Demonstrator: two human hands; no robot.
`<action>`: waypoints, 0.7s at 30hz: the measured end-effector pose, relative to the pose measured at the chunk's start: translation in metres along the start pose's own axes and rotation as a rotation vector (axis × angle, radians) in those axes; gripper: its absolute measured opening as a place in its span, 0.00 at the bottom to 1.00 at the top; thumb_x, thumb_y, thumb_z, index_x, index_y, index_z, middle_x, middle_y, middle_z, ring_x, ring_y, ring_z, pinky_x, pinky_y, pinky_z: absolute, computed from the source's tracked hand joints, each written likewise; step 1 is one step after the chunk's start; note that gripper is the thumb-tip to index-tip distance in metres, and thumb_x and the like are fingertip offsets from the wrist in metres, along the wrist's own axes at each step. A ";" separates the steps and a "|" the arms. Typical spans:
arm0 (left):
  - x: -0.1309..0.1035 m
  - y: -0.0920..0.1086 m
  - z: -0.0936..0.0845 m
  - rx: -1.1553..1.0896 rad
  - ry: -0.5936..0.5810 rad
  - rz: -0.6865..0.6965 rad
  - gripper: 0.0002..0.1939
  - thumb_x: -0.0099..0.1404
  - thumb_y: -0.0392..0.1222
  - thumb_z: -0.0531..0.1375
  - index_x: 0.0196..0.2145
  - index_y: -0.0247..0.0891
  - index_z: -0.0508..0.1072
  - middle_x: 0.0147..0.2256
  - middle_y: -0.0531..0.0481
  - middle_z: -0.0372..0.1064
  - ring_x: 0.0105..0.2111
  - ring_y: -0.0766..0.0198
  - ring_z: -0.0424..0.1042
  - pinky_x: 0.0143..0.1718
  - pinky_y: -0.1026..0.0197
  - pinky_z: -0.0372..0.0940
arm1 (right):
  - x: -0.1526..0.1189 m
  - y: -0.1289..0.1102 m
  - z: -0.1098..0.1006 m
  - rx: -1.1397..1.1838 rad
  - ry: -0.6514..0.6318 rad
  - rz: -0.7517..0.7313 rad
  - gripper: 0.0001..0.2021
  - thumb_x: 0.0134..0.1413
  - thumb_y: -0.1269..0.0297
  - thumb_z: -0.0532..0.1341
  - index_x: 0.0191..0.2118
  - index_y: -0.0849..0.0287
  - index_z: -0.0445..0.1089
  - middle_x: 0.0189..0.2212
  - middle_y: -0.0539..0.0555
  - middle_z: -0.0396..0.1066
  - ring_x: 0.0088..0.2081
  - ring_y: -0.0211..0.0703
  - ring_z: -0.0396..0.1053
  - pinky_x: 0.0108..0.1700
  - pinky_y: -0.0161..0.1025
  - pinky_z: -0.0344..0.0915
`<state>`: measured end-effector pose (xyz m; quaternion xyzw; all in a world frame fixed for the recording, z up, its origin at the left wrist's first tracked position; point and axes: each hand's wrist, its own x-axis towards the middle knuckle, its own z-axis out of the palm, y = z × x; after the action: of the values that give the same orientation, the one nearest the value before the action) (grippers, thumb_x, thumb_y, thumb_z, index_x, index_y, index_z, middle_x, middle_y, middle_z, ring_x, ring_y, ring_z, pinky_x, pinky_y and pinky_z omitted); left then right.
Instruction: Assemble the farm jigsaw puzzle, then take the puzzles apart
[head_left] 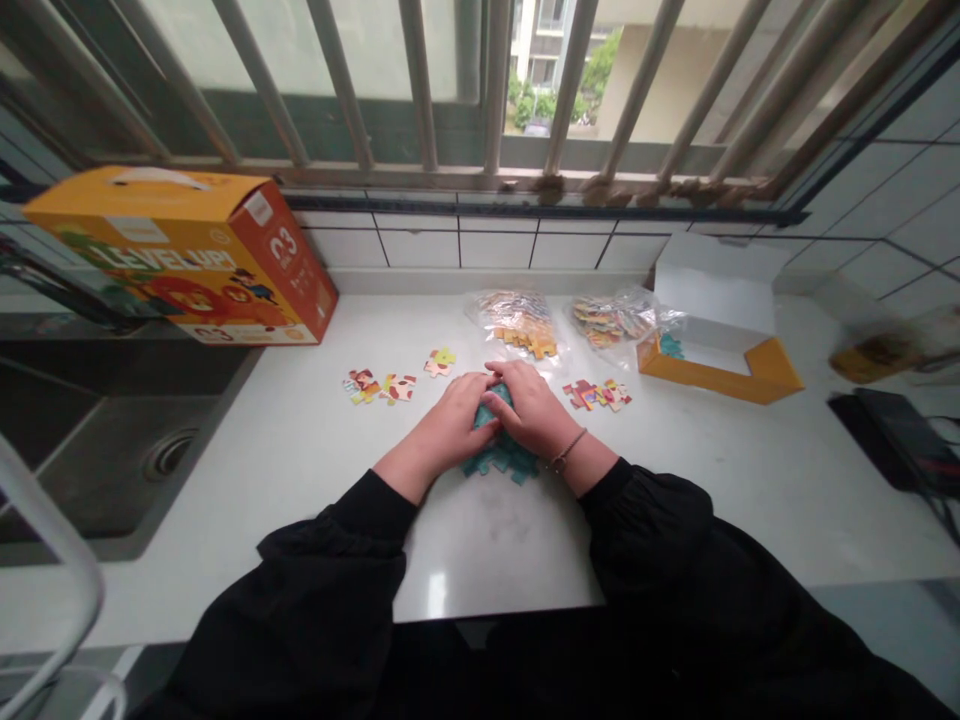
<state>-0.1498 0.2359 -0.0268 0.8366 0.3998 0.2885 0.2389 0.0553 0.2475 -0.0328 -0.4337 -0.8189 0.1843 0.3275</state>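
Note:
My left hand (458, 420) and my right hand (528, 410) are cupped together over a heap of teal-backed jigsaw puzzle pieces (504, 462). The fingertips meet at the far side of the heap, and the thumbs lie across its top. Much of the heap is hidden under the palms; its near edge sticks out towards me. To the left lie two picture-side-up puzzle pieces (399, 388) and, a bit farther back, a single yellow-green piece (440, 361). Some colourful pieces (598, 394) lie right of my right hand.
Clear bags of puzzle pieces (525, 325) (611, 318) lie behind my hands. An open yellow box (765, 375) with a teal piece inside stands at right. A large orange carton (180, 255) stands back left beside the sink (142, 520). A dark device (892, 430) lies far right.

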 end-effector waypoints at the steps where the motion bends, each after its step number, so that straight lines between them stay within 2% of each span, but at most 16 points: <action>1: -0.002 0.002 -0.004 -0.006 -0.007 -0.002 0.28 0.75 0.47 0.66 0.68 0.39 0.69 0.66 0.33 0.71 0.68 0.43 0.70 0.72 0.37 0.65 | 0.002 0.000 0.000 0.047 0.034 0.004 0.37 0.80 0.33 0.46 0.69 0.61 0.70 0.62 0.70 0.75 0.64 0.62 0.71 0.69 0.60 0.67; 3: -0.010 0.002 -0.015 -0.008 -0.052 -0.007 0.34 0.76 0.54 0.67 0.72 0.41 0.66 0.70 0.33 0.68 0.73 0.42 0.66 0.76 0.37 0.61 | 0.004 -0.001 -0.005 0.115 0.075 0.004 0.36 0.81 0.35 0.43 0.68 0.59 0.71 0.61 0.68 0.76 0.64 0.60 0.72 0.69 0.58 0.68; 4: -0.016 0.000 -0.021 0.001 -0.096 -0.013 0.42 0.72 0.59 0.70 0.76 0.43 0.63 0.74 0.32 0.63 0.77 0.39 0.60 0.78 0.35 0.57 | 0.003 -0.001 -0.010 0.120 0.071 0.002 0.35 0.82 0.36 0.42 0.67 0.58 0.72 0.60 0.67 0.77 0.63 0.58 0.73 0.68 0.56 0.69; 7: -0.030 -0.009 -0.037 0.081 -0.264 -0.047 0.75 0.51 0.69 0.82 0.83 0.46 0.50 0.83 0.30 0.44 0.83 0.29 0.39 0.81 0.29 0.44 | -0.004 -0.003 -0.031 -0.005 -0.050 0.021 0.31 0.84 0.42 0.43 0.59 0.57 0.78 0.54 0.64 0.80 0.58 0.57 0.76 0.65 0.53 0.70; 9: -0.035 -0.015 -0.041 0.140 -0.341 -0.072 0.84 0.43 0.70 0.84 0.84 0.45 0.46 0.84 0.27 0.36 0.83 0.26 0.33 0.81 0.27 0.40 | -0.010 -0.006 -0.043 -0.183 -0.104 0.132 0.27 0.84 0.46 0.48 0.57 0.59 0.79 0.53 0.65 0.80 0.56 0.58 0.77 0.62 0.52 0.70; 11: -0.036 -0.020 -0.040 0.171 -0.364 -0.096 0.83 0.44 0.70 0.84 0.84 0.43 0.47 0.83 0.25 0.36 0.83 0.25 0.34 0.81 0.27 0.39 | -0.015 -0.010 -0.049 -0.369 -0.114 0.292 0.24 0.82 0.47 0.54 0.59 0.62 0.78 0.54 0.68 0.79 0.55 0.60 0.77 0.60 0.51 0.70; 13: -0.033 -0.021 -0.035 0.168 -0.342 -0.110 0.76 0.51 0.68 0.83 0.83 0.41 0.49 0.83 0.24 0.40 0.83 0.29 0.38 0.82 0.28 0.41 | -0.017 -0.017 -0.049 -0.470 -0.132 0.397 0.24 0.81 0.47 0.57 0.59 0.63 0.78 0.54 0.70 0.78 0.53 0.61 0.78 0.57 0.50 0.71; 17: -0.027 -0.019 -0.022 0.124 -0.241 -0.114 0.60 0.63 0.61 0.78 0.81 0.43 0.54 0.82 0.27 0.48 0.82 0.36 0.47 0.82 0.32 0.45 | -0.017 -0.032 -0.040 -0.420 -0.179 0.404 0.21 0.79 0.49 0.61 0.58 0.64 0.78 0.53 0.69 0.78 0.54 0.62 0.78 0.56 0.48 0.70; 21: -0.024 -0.013 -0.018 0.077 -0.167 -0.118 0.54 0.63 0.57 0.79 0.78 0.42 0.60 0.78 0.28 0.57 0.80 0.37 0.55 0.80 0.32 0.50 | -0.017 -0.036 -0.033 -0.359 -0.177 0.440 0.23 0.73 0.48 0.69 0.59 0.63 0.77 0.53 0.69 0.78 0.55 0.63 0.78 0.55 0.49 0.71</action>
<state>-0.1814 0.2271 -0.0287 0.8412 0.4379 0.1877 0.2558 0.0647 0.2137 0.0055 -0.6339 -0.7503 0.1401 0.1249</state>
